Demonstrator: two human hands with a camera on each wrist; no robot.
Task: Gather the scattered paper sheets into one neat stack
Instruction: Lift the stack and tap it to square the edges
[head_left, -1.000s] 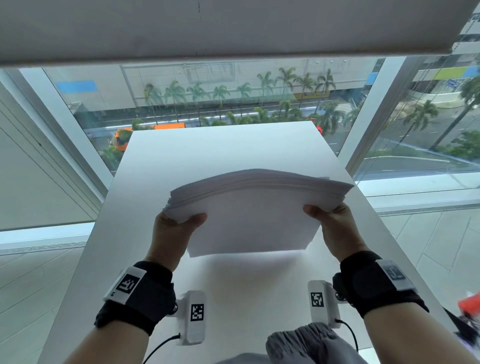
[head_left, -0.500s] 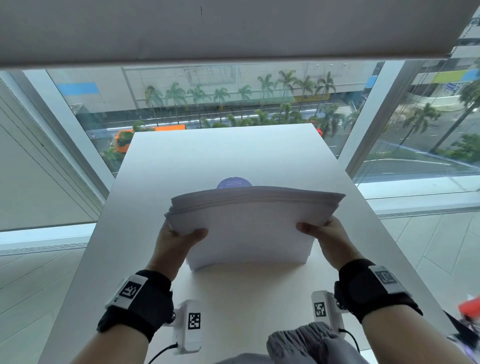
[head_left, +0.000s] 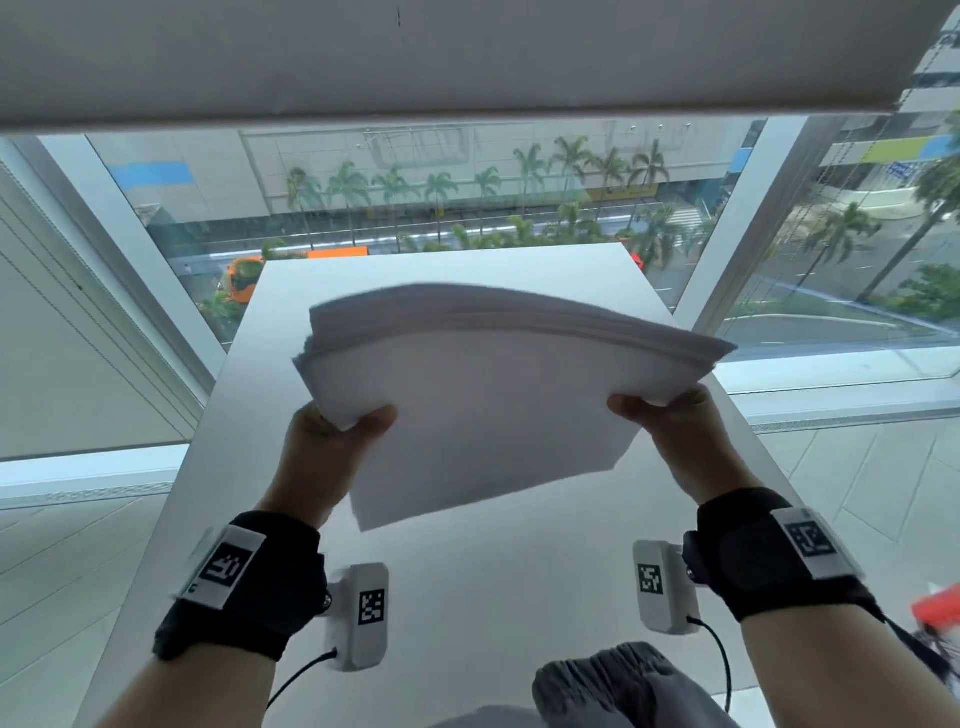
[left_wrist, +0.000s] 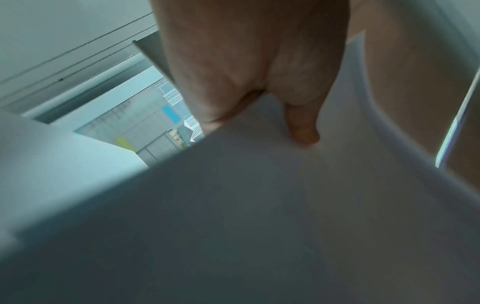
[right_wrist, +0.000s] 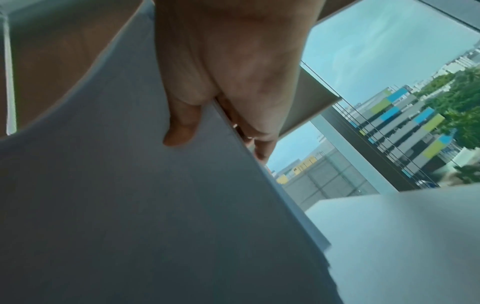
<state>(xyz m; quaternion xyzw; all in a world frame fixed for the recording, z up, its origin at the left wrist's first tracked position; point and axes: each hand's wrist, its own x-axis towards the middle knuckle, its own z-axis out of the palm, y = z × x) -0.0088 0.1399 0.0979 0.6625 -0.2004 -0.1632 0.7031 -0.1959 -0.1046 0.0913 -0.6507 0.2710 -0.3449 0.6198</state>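
Paper stack lifted higher, tilted rightward.

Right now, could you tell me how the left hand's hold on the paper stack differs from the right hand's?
The left hand grips the paper stack at its lower near-left corner, while the right hand holds the right edge, which sits higher, so the stack tilts. In the wrist views, fingers of the right hand show past the stack's edge; those of the left hand are hidden behind it. Both press a thumb on the near face and hold the stack above the white table.
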